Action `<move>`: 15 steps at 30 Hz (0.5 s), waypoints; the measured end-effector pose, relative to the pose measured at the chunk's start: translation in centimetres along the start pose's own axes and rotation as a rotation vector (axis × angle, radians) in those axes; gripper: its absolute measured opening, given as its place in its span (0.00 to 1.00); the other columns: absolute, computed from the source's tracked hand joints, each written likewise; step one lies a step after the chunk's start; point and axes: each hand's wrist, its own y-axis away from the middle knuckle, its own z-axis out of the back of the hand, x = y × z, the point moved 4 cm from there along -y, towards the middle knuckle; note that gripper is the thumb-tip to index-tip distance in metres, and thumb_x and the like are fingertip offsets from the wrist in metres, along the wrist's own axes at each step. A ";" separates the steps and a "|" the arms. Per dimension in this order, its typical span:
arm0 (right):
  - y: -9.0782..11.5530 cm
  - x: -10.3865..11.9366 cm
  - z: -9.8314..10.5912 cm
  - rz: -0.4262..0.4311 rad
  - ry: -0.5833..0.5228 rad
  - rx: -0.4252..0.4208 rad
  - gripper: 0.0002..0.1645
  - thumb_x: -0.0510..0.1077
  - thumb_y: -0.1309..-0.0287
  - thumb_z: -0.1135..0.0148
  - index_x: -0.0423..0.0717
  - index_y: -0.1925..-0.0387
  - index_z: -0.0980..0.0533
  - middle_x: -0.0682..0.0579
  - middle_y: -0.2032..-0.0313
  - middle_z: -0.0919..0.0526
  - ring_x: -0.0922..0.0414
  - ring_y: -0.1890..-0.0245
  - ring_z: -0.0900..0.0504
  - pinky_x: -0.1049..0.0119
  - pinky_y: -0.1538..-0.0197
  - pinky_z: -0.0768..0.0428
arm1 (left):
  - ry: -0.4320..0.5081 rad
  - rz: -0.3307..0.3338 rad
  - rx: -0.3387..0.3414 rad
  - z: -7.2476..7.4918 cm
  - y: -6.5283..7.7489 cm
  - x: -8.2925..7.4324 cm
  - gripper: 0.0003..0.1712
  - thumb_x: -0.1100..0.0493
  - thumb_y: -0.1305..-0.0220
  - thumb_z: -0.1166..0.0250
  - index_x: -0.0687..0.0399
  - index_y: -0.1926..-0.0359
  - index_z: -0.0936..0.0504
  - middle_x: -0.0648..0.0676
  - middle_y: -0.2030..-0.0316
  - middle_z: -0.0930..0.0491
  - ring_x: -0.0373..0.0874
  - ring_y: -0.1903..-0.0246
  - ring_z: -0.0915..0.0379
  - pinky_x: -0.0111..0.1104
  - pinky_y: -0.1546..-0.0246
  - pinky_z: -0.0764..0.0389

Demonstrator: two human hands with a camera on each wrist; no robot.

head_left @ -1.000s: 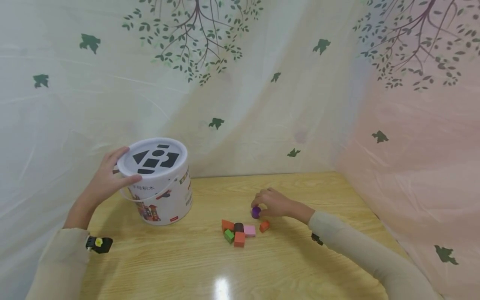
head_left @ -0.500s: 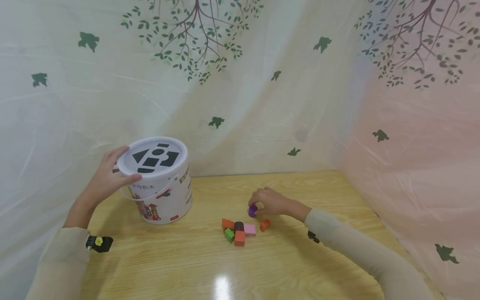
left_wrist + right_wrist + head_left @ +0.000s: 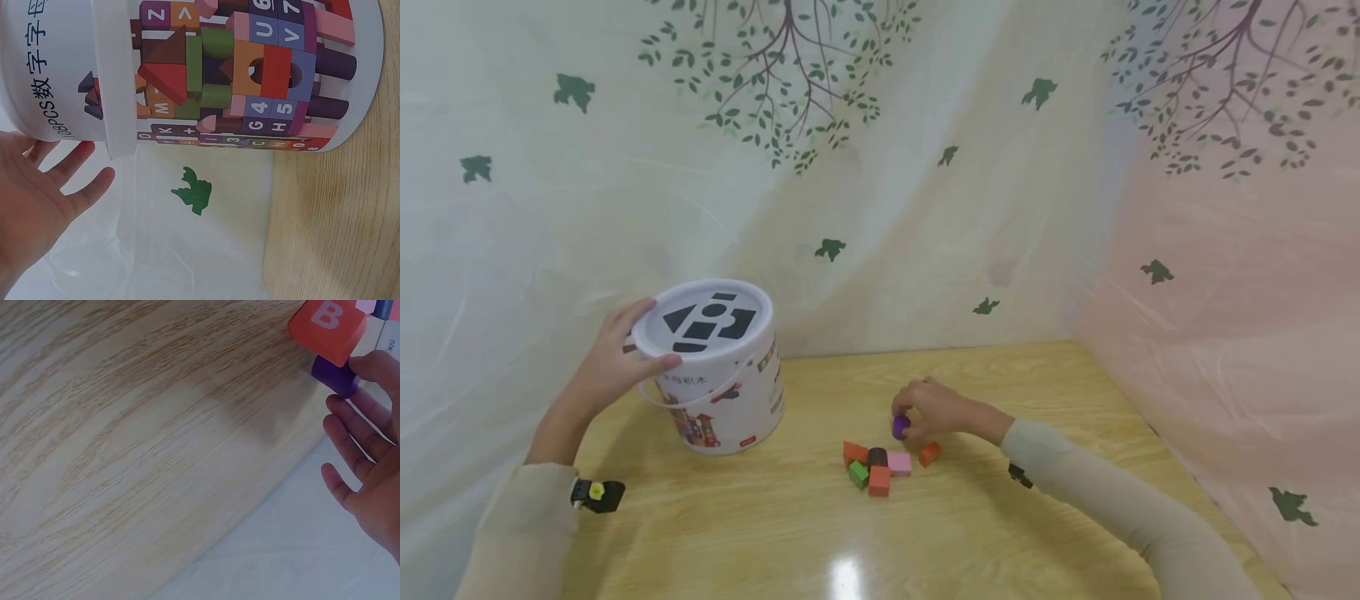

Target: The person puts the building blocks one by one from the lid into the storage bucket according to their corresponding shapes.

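A white bucket of toy blocks point(image 3: 733, 417) stands at the left, its lid point(image 3: 662, 340) having dark shaped openings. My left hand point(image 3: 606, 367) rests against the lid's rim, thumb on the near side and fingers toward the back. In the left wrist view its fingers point(image 3: 90, 190) look extended and spread, some touching the bucket's side. My right hand point(image 3: 936, 408) pinches a purple cylinder block point(image 3: 900, 427) between thumb and fingers. In the right wrist view, an orange-red block lettered B point(image 3: 328, 328) appears beside the purple cylinder.
Several blocks lie in a cluster on the wooden table point(image 3: 760, 533): an orange one point(image 3: 853, 452), a green one point(image 3: 859, 475), a dark cylinder point(image 3: 877, 457), a pink one point(image 3: 899, 463) and a red one point(image 3: 879, 481). A patterned cloth point(image 3: 887, 208) hangs behind.
My right hand has shifted slightly left with the purple cylinder, closer to the cluster. My left hand stays on the bucket's rim, and the other blocks keep their places.
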 end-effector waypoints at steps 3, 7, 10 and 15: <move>-0.2 0.1 0.0 0.005 0.002 -0.002 0.12 0.48 0.44 0.27 0.53 0.58 0.16 0.59 0.59 0.13 0.59 0.55 0.21 0.58 0.47 0.28 | 0.001 0.000 -0.004 0.0 0.1 0.0 0.63 0.49 0.40 0.25 0.49 0.17 0.59 0.69 0.22 0.58 0.75 0.30 0.49 0.75 0.37 0.38; -0.4 0.1 0.1 0.010 0.014 -0.004 0.12 0.48 0.45 0.27 0.52 0.59 0.16 0.59 0.59 0.14 0.59 0.55 0.21 0.58 0.47 0.28 | 0.008 -0.008 -0.009 0.1 0.2 -0.1 0.62 0.49 0.40 0.25 0.49 0.17 0.58 0.69 0.22 0.57 0.75 0.30 0.49 0.75 0.37 0.38; -0.7 0.2 0.3 0.018 0.007 0.005 0.12 0.47 0.45 0.27 0.52 0.59 0.16 0.58 0.59 0.14 0.58 0.54 0.21 0.56 0.46 0.28 | 0.012 -0.012 -0.009 0.1 0.2 -0.2 0.62 0.49 0.40 0.25 0.50 0.17 0.58 0.69 0.22 0.57 0.75 0.30 0.49 0.75 0.37 0.38; -1.1 0.2 0.9 0.040 -0.010 0.027 0.13 0.47 0.48 0.25 0.52 0.60 0.15 0.57 0.58 0.13 0.55 0.53 0.18 0.52 0.44 0.25 | 0.004 -0.017 -0.011 0.0 0.2 0.0 0.62 0.49 0.40 0.25 0.50 0.17 0.58 0.69 0.22 0.57 0.75 0.30 0.49 0.75 0.38 0.38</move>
